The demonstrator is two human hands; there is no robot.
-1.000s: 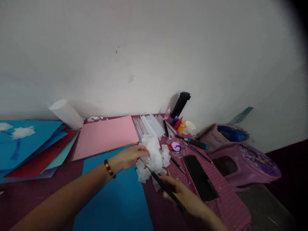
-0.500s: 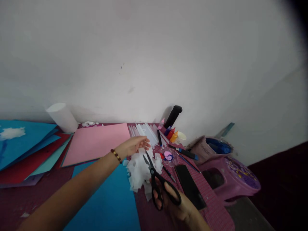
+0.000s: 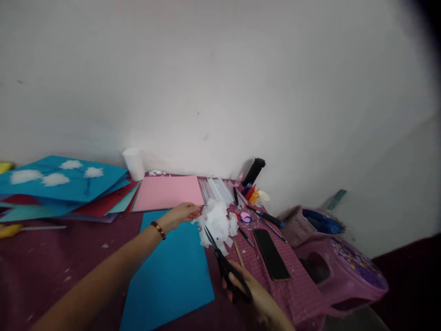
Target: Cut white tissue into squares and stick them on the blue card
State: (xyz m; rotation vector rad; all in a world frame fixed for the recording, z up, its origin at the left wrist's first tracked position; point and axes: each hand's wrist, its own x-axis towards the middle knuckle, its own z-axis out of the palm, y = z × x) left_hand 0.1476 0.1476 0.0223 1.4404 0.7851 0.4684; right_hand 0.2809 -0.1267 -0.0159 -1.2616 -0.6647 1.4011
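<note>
White paper pieces [image 3: 217, 220]: likely light, limp, tearable; pinch edges. Your right hand [image 3: 251, 286]: closed around scissors [image 3: 217, 252]. Your left hand [image 3: 181, 214]: beside the pieces, grip unclear.

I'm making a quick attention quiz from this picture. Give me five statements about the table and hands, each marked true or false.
1. The right hand holds the scissors. True.
2. The bracelet is on the wrist of the right hand. False: it is on the wrist of the left hand.
3. The phone lies to the right of the scraps. True.
4. The scraps are red. False: they are white.
5. The pink sheet lies to the left of the scraps. True.
</note>
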